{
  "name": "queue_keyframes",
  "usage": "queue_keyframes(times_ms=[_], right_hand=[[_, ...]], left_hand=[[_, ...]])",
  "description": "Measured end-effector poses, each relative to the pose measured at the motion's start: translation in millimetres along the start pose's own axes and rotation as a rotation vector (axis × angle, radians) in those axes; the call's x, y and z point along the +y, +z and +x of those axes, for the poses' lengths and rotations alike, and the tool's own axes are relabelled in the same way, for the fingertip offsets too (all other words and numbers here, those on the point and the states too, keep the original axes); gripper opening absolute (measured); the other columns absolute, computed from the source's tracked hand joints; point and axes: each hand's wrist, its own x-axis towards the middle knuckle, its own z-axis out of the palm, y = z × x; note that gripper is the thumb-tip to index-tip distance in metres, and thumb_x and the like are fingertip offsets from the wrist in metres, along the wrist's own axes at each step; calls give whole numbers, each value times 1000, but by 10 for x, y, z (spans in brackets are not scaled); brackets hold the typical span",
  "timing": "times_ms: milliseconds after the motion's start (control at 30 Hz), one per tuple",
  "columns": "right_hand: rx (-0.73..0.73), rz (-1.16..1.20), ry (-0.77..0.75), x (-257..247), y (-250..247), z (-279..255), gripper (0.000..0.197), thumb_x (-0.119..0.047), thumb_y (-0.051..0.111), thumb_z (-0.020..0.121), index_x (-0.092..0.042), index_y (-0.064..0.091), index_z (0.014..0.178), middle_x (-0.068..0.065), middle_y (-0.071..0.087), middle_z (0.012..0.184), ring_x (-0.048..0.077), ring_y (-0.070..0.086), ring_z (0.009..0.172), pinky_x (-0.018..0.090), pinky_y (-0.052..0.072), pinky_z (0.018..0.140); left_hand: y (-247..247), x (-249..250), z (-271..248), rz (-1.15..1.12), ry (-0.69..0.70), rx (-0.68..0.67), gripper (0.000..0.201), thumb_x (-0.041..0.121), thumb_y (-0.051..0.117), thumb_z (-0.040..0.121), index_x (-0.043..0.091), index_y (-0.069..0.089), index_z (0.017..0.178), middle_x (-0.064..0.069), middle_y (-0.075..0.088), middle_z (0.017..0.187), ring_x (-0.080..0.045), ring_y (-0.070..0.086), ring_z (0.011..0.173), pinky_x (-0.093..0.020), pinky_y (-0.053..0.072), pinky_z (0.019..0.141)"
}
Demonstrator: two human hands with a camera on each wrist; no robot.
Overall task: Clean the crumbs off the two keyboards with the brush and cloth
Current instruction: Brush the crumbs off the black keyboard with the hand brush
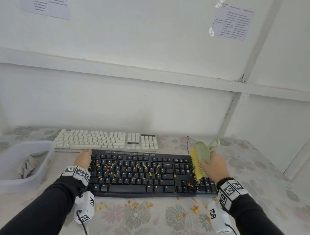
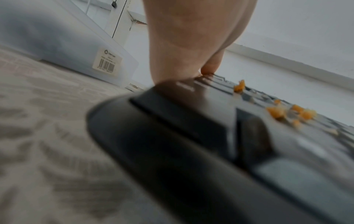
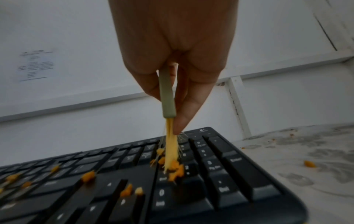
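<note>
Black keyboard: nearest the person, lying square across the flowered table cover; orange crumbs dot the letter rows, thickest toward the middle.

Right hand: fingers and thumb clamped on the green back of the brush, at about 3 o'clock of the black keyboard. The yellow bristles point down and touch the keys at the inner edge of the number pad, tilted so a pull toward 6 o'clock would drag crumbs off the front edge.

Swept crumbs: scattered on the cover just in front of the keyboard, which fits that sweeping direction.

Left hand: resting on the keyboard's 9 o'clock end, judged to be pinning it so the brush strokes do not slide it. The wrist view is blurred; the fingers seem laid flat rather than curled round the edge, but I cannot tell for sure.

White keyboard: at 12 o'clock, touching or just behind the black one; no crumbs visible on it from here.

Cloth: crumpled in the clear plastic tub at 9 o'clock, parked within the left hand's reach for the wiping stage.

Stage: brushing of the first keyboard, well short of done.
</note>
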Motion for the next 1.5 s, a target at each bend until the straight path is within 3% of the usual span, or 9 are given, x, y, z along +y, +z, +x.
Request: queue_keyframes(times_ms=[300, 467, 600, 767, 867, 1000, 1167, 1400, 1500], right_hand=[[37, -27, 15, -53, -111, -247, 40, -9, 54, 88, 0, 42, 125, -4, 48, 74, 3, 47, 58, 9, 35, 42], [159, 49, 3, -252, -9, -163, 42, -8, 48, 92, 6, 37, 130, 4, 53, 73, 22, 55, 64, 25, 47, 49], [67, 26, -13, -229, 133, -215, 42, -8, 46, 92, 4, 36, 131, 9, 55, 81, 25, 57, 69, 32, 53, 62], [15, -27, -15, -77, 124, -349, 37, -7, 49, 88, 2, 41, 123, 2, 51, 73, 17, 53, 61, 21, 47, 50], [6, -38, -23, -24, 96, -379, 41, -8, 51, 86, -1, 40, 125, 0, 50, 70, 14, 52, 59, 18, 44, 47], [123, 29, 22, -37, 15, -286, 38, -5, 49, 88, 3, 40, 124, -3, 47, 65, 9, 48, 53, 11, 37, 37], [201, 42, 41, -29, -38, -134, 35, -10, 46, 94, 8, 40, 124, 9, 54, 78, 24, 53, 66, 32, 47, 60], [38, -63, 51, 168, 7, -218, 27, -6, 52, 87, -1, 46, 113, 0, 50, 71, 18, 54, 64, 16, 43, 48], [7, -90, 73, 214, -20, -291, 21, -10, 57, 84, -7, 46, 101, 0, 53, 73, 10, 52, 60, 13, 44, 47]], left_hand=[[-19, -2, 9, 34, 15, -10, 42, 6, 31, 99, 23, 27, 61, 7, 27, 67, -16, 32, 93, -22, 24, 79], [-2, 3, 0, 17, 19, -9, 43, -1, 30, 97, 22, 25, 61, 4, 22, 66, -16, 28, 67, -22, 16, 74], [-32, -4, -1, 40, 10, -15, 35, 5, 31, 99, 19, 37, 68, 7, 27, 67, -16, 33, 92, -21, 22, 79], [6, -28, 69, -19, 12, 28, 41, 4, 32, 97, 22, 26, 61, 4, 26, 66, -12, 28, 61, -23, 20, 77], [23, -56, 87, -40, 3, 35, 35, 3, 33, 97, 14, 35, 64, -5, 37, 76, -17, 32, 86, -23, 19, 75], [23, -54, 96, -72, -21, 32, 10, 5, 33, 98, 0, 41, 93, -12, 38, 105, -17, 33, 97, -22, 21, 78], [21, -49, 78, -93, -43, 32, 37, 8, 35, 98, -8, 44, 130, -22, 42, 140, -33, 40, 129, -32, 30, 104], [41, -52, 91, -114, -65, 47, 36, 6, 34, 97, -12, 46, 126, -26, 43, 137, -34, 42, 126, -34, 31, 102], [46, -74, 120, -124, -55, 43, 24, 5, 34, 97, -7, 52, 109, -24, 48, 122, -25, 43, 105, -29, 30, 87]])
